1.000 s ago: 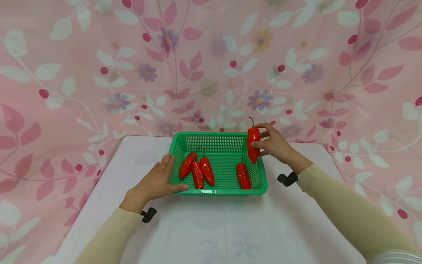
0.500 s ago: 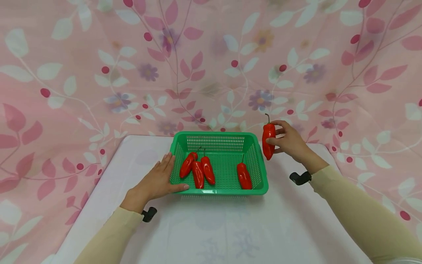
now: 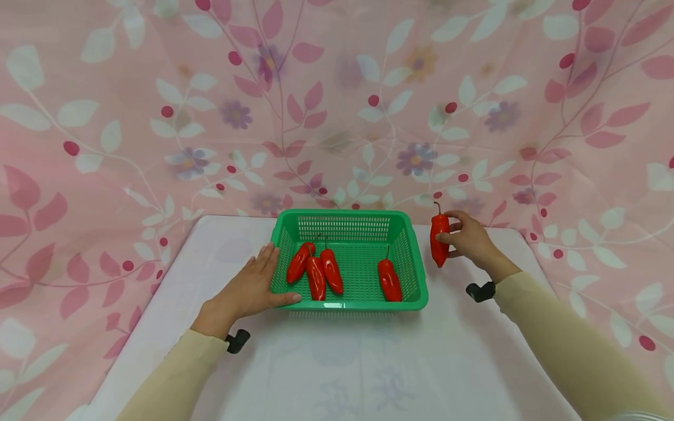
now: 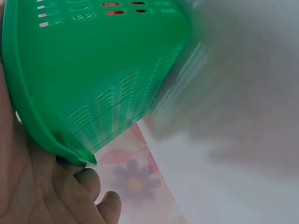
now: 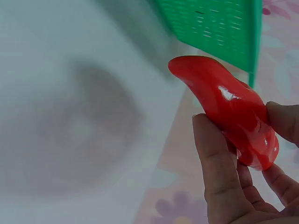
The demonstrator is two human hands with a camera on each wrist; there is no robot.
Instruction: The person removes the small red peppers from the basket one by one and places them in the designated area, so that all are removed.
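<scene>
Pinched between the thumb and fingers of my right hand (image 3: 470, 238), a glossy red chili pepper (image 3: 439, 241) hangs upright, stem up, just right of the green plastic basket (image 3: 358, 306). The right wrist view shows the same chili pepper (image 5: 229, 102) held above the white surface. My left hand (image 3: 251, 283) rests on the basket's left rim, fingers straight along the side and thumb on the front edge. In the left wrist view, the palm (image 4: 42, 186) lies against the basket's rim (image 4: 28, 107). Inside the basket, three red peppers (image 3: 316, 278) cluster left and one pepper (image 3: 389, 282) lies right.
A white cloth-covered table (image 3: 337, 362) extends in front of the basket and to both sides. Behind it hangs a pink floral curtain (image 3: 337, 117). Each wrist wears a small black camera, such as the left one's camera (image 3: 239, 341).
My right hand has carried the chili pepper from over the basket's right rim out to the right, then lowered it beside the basket. The left hand stays put.
</scene>
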